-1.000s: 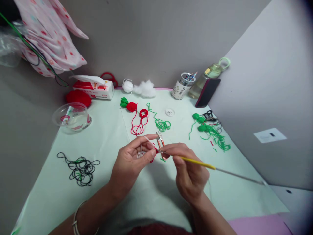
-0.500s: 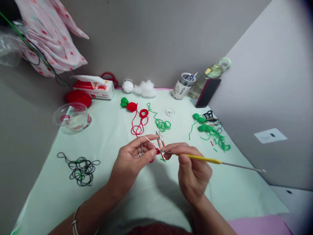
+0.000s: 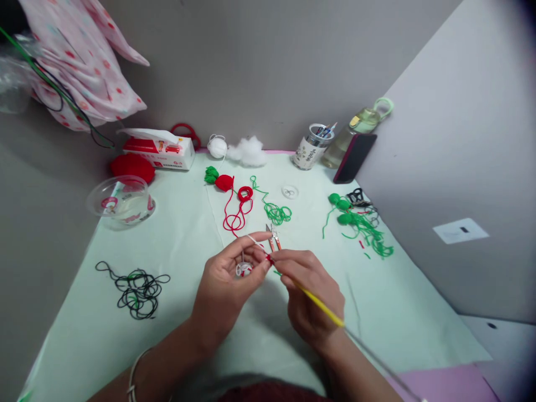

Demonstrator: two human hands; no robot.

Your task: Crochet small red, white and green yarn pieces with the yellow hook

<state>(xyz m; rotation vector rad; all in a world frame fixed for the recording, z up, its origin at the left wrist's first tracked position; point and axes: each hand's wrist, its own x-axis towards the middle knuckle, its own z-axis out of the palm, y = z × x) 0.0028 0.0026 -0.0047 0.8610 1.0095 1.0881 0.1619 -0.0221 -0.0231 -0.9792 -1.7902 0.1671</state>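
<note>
My left hand (image 3: 228, 282) pinches a small red and white crochet piece (image 3: 268, 258) between thumb and fingers. White yarn (image 3: 253, 240) runs over its raised index finger, and a loop of white yarn hangs in the palm. In my right hand (image 3: 316, 293) is a crochet hook with a yellow handle (image 3: 320, 307); its tip meets the piece at my left fingertips, and its long metal end points down to the right. Just beyond the fingers lie small thread snips (image 3: 274, 239) with orange handles, partly hidden by my hands.
Red yarn (image 3: 234, 220), green yarn (image 3: 278, 213), a red and green crocheted piece (image 3: 224, 182) and white stuffing (image 3: 248, 152) lie behind. Black cord (image 3: 138, 293) and a plastic tub (image 3: 146, 207) are at left. Green pieces (image 3: 345, 219), a phone (image 3: 355, 159) and a pen can (image 3: 310, 149) stand right.
My right hand has turned and shifted left, so the hook's rear end has swung downward toward me. The left hand stays nearly in place, still pinching the crochet piece.
</note>
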